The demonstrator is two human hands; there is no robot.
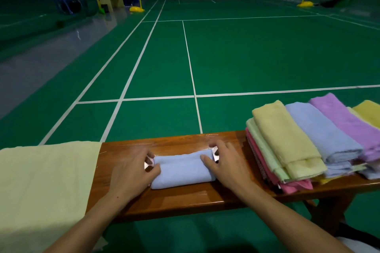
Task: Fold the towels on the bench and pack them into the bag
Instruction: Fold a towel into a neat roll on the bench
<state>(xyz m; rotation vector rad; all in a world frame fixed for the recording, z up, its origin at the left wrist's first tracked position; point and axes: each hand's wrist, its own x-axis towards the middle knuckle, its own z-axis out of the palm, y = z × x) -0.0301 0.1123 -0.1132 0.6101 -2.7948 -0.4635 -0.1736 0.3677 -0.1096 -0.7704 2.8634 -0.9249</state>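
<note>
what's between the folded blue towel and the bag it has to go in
Nothing visible. The left hand and right hand both grip the ends of the blue towel on the bench. The pale yellow cloth, perhaps the bag, lies to its left with bare bench between. The towel stack sits on the other side.

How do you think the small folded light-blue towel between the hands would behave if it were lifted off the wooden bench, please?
The small folded light-blue towel is soft terry, so it would probably sag and start to unfold unless held at both ends, as the left hand and right hand do now. It looks light, and being flat it is unlikely to roll on the wooden bench.
</note>
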